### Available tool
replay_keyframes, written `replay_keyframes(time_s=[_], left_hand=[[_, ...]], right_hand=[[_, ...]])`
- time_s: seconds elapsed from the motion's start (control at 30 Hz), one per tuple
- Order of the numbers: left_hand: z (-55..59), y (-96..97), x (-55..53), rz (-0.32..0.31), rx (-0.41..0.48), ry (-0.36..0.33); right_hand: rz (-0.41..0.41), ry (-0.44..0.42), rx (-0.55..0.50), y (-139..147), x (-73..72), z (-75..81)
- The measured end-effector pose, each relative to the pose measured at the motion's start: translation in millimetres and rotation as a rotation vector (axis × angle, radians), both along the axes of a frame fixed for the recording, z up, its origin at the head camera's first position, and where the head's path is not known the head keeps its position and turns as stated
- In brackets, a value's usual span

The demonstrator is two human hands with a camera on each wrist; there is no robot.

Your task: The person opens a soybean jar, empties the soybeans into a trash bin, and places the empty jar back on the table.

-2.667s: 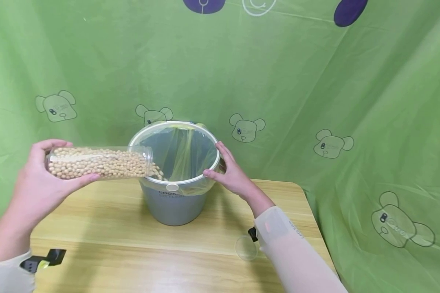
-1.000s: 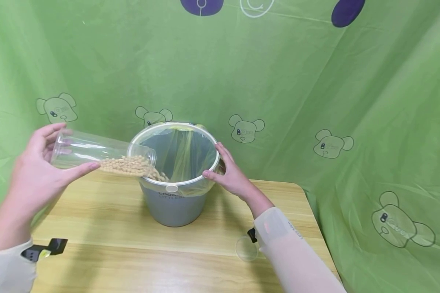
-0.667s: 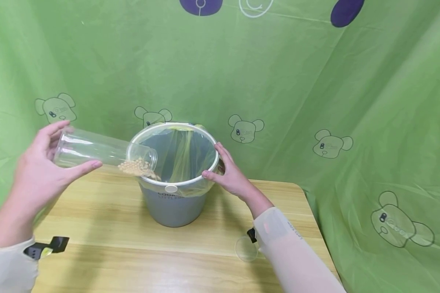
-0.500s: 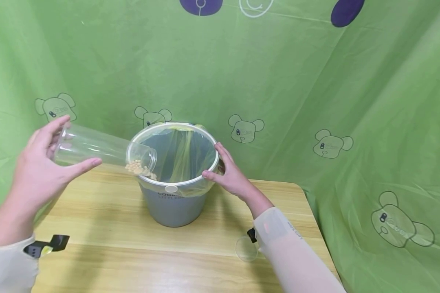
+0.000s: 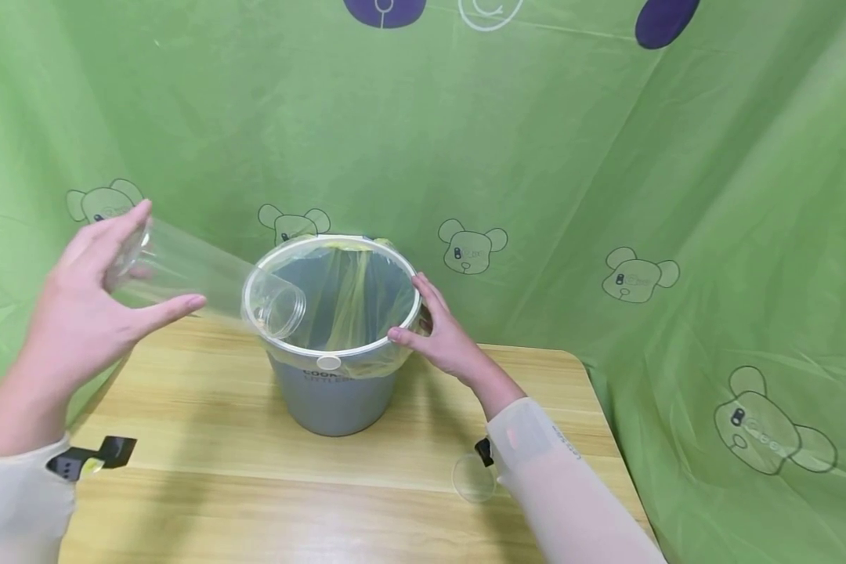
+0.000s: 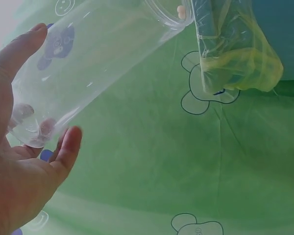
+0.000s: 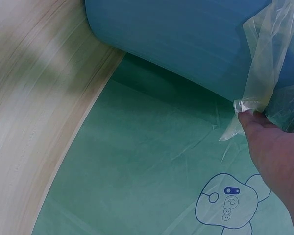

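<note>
My left hand (image 5: 84,313) grips a clear plastic jar (image 5: 200,270) around its base end. The jar slants down to the right, its open threaded mouth over the left rim of a grey trash can (image 5: 334,407). Most of the jar is bare; in the left wrist view a few pale beans (image 6: 181,11) show at its mouth. A thin yellowish bag (image 5: 352,301) lines the can under a white rim ring. My right hand (image 5: 450,341) holds the can's right rim, thumb on the near side and fingers beyond. The can's bottom inside is hidden.
The can stands on a light wooden table (image 5: 268,493) close to its back edge. Behind and to the right hangs a green curtain (image 5: 536,157) printed with bear heads. A clear round disc (image 5: 474,478) shows near my right wrist.
Beans have poured out of the jar into the can, taking it from nearly full to a few. My left hand has raised the base end, steepening the jar. The right hand has stayed put.
</note>
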State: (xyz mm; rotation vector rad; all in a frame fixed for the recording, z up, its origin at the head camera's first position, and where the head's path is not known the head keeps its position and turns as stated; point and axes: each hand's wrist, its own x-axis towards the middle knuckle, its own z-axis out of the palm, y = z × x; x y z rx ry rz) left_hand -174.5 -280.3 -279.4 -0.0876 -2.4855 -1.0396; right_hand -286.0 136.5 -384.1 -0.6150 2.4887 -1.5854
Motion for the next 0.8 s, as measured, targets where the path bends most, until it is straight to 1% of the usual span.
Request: replay_keyframes(time_s=[0.1, 0.13, 0.2, 0.3, 0.33, 0.4, 0.43, 0.5, 0.53, 0.63, 0.67, 0.7, 0.77, 0.8], left_hand=[[1.9, 2.1, -1.0, -0.017, 0.012, -0.012], [2.0, 2.5, -1.4, -0.023, 0.035, -0.019], [1.4, 3.3, -2.5, -0.036, 0.109, -0.037], [-0.1, 4.6, -4.3, -0.043, 0.254, -0.036], [-0.4, 5.1, -4.7, -0.036, 0.276, -0.04], [-0.8, 7.0, -5.5, -0.026, 0.276, -0.038], [-1.0, 8.3, -5.5, -0.019, 0.25, -0.035], [-1.0, 11.3, -4.3, 0.0, 0.155, -0.038], [-1.5, 12.6, -4.0, 0.002, 0.111, -0.026], [-1.1, 15.7, -2.6, 0.0, 0.042, 0.005], [-0.5, 16.3, -2.4, 0.0, 0.041, 0.004], [0.1, 16.9, -3.0, -0.004, 0.06, -0.001], [1.1, 17.0, -4.2, -0.013, 0.135, -0.018], [1.4, 16.8, -4.9, -0.022, 0.192, -0.028]], right_hand=[[0.001, 0.0, -0.002, 0, 0.6, 0.1], [0.001, -0.001, -0.002, 0, 0.5, -0.1], [0.001, -0.002, -0.002, 0, 0.3, -0.6], [0.0, -0.005, -0.004, 0, -0.7, -2.0], [0.0, -0.006, -0.004, 0, -1.1, -2.6], [-0.001, -0.003, -0.006, 0, -1.6, -3.4], [-0.001, -0.003, -0.007, 0, -1.7, -3.8], [-0.002, -0.003, -0.007, 0, -1.2, -3.5], [0.0, -0.001, -0.007, 0, -0.8, -3.1], [0.0, -0.002, -0.008, -1, -0.2, -2.0], [-0.001, -0.001, -0.007, -1, -0.1, -1.7], [-0.001, 0.001, -0.007, -1, -0.2, -1.7], [-0.003, -0.001, -0.008, -1, -0.3, -1.9], [-0.003, -0.001, -0.007, -1, -0.2, -1.9]])
